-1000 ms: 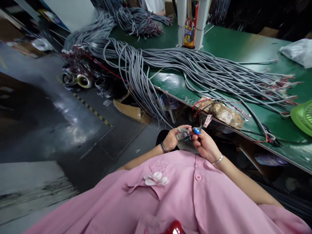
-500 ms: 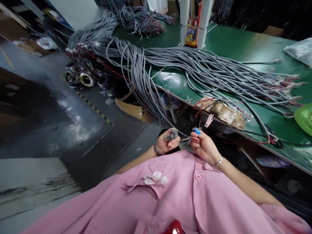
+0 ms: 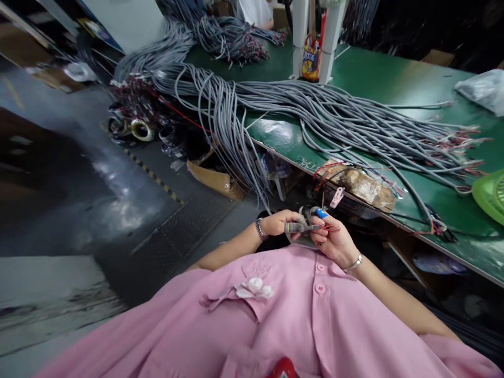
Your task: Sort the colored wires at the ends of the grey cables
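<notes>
My left hand [image 3: 280, 224], with grey covers on some fingers, is closed in a pinch on a grey cable's end, mostly hidden by the fingers. Against it, my right hand [image 3: 331, 240], with a blue cover on its thumb, is closed on thin reddish wires [image 3: 332, 228] that stick out past its fingers. Both hands meet in front of my pink shirt, just short of the bench edge. A long bundle of grey cables [image 3: 338, 107] with stripped, coloured ends lies across the green bench [image 3: 386, 73], and part of it hangs over the edge.
At the bench edge sits a tape-wrapped block [image 3: 366, 189] with loose wires, near a pink clip [image 3: 336, 197]. A green basket [image 3: 490, 194] stands at right. Below the bench are an open cardboard box [image 3: 214, 178] and tape rolls [image 3: 142, 129]. Another person's white sleeve [image 3: 255, 11] shows at the back.
My left hand has moved right to meet my right hand, its fingers now at the wires. Reddish wires now point out to the right of my right hand's fingers.
</notes>
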`<state>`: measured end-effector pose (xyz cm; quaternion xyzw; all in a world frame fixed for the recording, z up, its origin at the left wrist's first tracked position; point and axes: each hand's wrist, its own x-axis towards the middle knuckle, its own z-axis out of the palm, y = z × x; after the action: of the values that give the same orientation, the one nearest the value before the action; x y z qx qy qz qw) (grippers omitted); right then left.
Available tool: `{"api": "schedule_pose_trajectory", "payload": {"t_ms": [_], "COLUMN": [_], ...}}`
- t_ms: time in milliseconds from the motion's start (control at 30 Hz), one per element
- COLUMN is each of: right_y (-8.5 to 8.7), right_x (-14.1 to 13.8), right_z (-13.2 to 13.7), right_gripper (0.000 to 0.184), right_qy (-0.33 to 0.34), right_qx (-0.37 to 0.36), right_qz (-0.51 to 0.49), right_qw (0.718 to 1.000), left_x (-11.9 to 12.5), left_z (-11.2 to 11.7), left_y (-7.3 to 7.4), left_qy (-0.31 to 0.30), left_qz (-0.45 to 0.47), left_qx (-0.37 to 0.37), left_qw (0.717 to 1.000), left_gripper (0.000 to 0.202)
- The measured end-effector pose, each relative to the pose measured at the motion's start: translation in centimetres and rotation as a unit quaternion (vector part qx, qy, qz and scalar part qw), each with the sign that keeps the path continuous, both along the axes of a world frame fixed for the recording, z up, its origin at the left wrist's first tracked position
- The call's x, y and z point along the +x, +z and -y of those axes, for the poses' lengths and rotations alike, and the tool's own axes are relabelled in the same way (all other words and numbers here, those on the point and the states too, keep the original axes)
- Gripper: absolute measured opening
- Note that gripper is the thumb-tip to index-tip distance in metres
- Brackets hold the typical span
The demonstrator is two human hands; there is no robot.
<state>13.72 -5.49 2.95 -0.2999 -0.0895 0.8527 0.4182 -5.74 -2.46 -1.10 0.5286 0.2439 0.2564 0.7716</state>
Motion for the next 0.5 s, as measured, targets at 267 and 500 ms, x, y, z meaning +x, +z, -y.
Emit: {"api": "schedule_pose_trajectory", "payload": {"t_ms": [267, 500], "right_y": [-2.4, 2.0], "right_x": [1.1, -0.7], "right_z": [0.0, 1.3], "right_gripper": [0.025, 0.020], "right_qy": [0.019, -0.025], "right_qx": [0.106, 0.484], "right_qz": [0.177, 0.401], "right_qw": [0.978, 0.777], "left_x": [-1.0, -1.3], "left_z": [1.2, 1.8], "left_y": [-1.2, -1.8], "left_qy": [0.251, 0.210], "left_qz": [0.238, 0.218], "left_qx": [-0.179, -0.152], "left_qw": [0.921, 0.941], "left_gripper": [0.028, 0.033]}}
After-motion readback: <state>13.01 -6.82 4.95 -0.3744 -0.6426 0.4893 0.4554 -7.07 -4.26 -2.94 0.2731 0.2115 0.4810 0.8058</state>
